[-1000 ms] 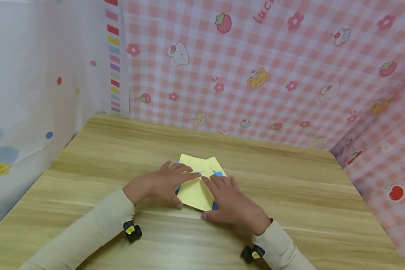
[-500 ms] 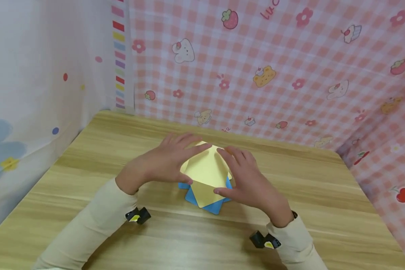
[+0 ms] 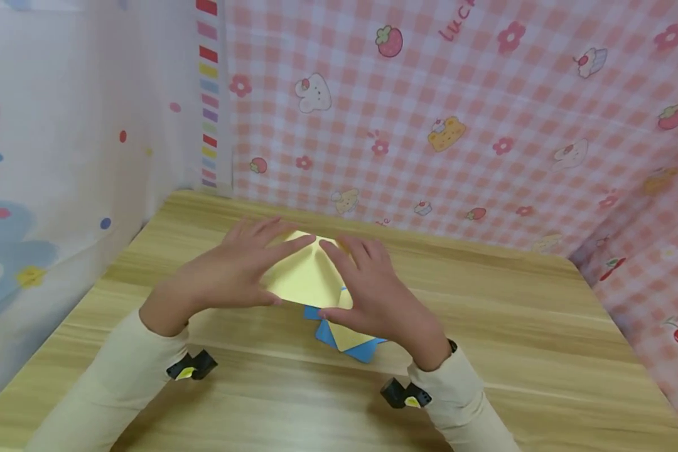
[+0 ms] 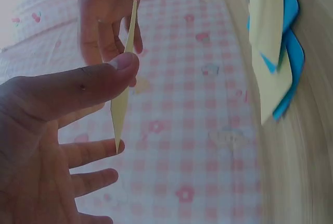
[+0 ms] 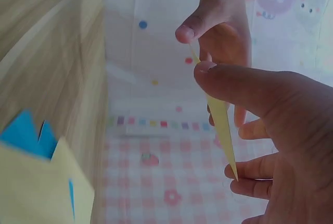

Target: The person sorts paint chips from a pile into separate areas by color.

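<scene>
Between my two hands a yellow card [image 3: 304, 276] is held up off the table, left of a loose pile of cards [image 3: 353, 342]. My left hand [image 3: 217, 276] pinches its left side with thumb and fingertips. On the opposite side, my right hand [image 3: 378, 295] pinches it the same way. Seen nearly edge-on, the yellow card [image 4: 119, 112] shows as a thin sliver in the left wrist view, and the card [image 5: 220, 125] looks alike in the right wrist view. Yellow and blue faces show in the pile of cards [image 4: 276, 73]; my right hand covers part of it in the head view.
A wood-grain table [image 3: 486, 351] lies under the hands. Behind it hangs a pink checked cloth [image 3: 418, 88], which continues along the right side. A white patterned cloth [image 3: 79, 125] stands at the left. Each sleeve cuff carries a small black camera [image 3: 407, 394].
Both hands were down at the pile, then lifted the top yellow card from it. They have since carried it to the left, leaving more of the pile's front in sight.
</scene>
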Tool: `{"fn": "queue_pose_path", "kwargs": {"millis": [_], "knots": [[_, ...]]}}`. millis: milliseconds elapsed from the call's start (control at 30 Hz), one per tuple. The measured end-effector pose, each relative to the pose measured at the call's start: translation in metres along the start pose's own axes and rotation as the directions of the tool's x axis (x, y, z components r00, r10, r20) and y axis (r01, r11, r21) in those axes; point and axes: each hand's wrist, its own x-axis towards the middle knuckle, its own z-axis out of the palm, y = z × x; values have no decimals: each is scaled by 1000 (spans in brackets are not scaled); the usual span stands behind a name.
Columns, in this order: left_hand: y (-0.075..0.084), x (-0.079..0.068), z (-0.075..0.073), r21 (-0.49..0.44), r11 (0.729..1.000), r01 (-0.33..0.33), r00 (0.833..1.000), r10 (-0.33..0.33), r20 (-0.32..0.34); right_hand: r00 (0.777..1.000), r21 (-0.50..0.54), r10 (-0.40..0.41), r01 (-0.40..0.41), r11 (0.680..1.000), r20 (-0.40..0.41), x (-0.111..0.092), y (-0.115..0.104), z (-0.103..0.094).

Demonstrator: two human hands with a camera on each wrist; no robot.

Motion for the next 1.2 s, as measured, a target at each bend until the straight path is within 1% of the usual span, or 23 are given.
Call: {"fn": "queue_pose_path", "kwargs": {"millis": [67,167,267,333,367,433,500,567,600,667,700,767,833,900,1000,1067,1100,1133,1167,1200], "knots": [[-6,-13,-6,-12,999,35,999,-35,0,1000,8,-8,8,1000,17,13,-7,3],[-14,-32,-17,-8,998,66,998,-67,-14,999,18,-21,20,1000,48,32,-17,7],[-24,-47,-24,-9,997,74,997,-74,-22,997,36,-36,33,999,73,48,-24,14],[-33,-53,-24,-30,998,64,998,-64,-23,994,60,-35,29,998,102,57,-26,19],[-39,-54,-22,-58,996,61,998,-62,-16,992,83,-25,15,996,125,59,-27,23],[-52,-55,-13,-134,988,74,997,-70,36,981,128,-1,-24,992,194,63,-26,34],[-67,-55,1,-220,970,105,990,-81,114,960,164,29,-77,983,278,64,-24,49],[-81,-54,16,-292,942,162,972,-101,214,931,181,55,-127,975,361,63,-22,68],[-86,-54,22,-317,928,194,959,-111,262,914,178,59,-141,974,400,62,-21,77],[-95,-54,33,-334,908,253,931,-134,340,888,179,63,-161,970,456,61,-21,94],[-97,-55,36,-332,902,276,917,-143,372,878,179,63,-166,970,475,60,-22,100],[-100,-57,40,-299,899,319,890,-175,420,864,178,59,-169,969,501,61,-24,110],[-100,-60,41,-241,907,345,868,-210,450,860,175,54,-165,971,508,62,-27,115],[-99,-63,39,-187,916,355,855,-237,461,859,170,48,-156,973,509,65,-31,117],[-97,-68,35,-131,919,372,840,-273,468,859,161,32,-132,978,512,70,-36,117],[-95,-66,33,-116,914,389,833,-295,468,856,157,46,-148,976,516,70,-36,113],[-93,-66,31,-110,912,395,834,-305,460,855,155,57,-159,975,516,71,-35,110],[-91,-64,28,-106,912,396,839,-313,444,856,151,75,-175,973,512,71,-35,105],[-88,-63,24,-102,915,390,849,-314,424,858,150,91,-192,970,506,72,-33,98],[-86,-60,20,-90,922,378,862,-315,396,866,153,108,-207,966,488,73,-31,90]]}}
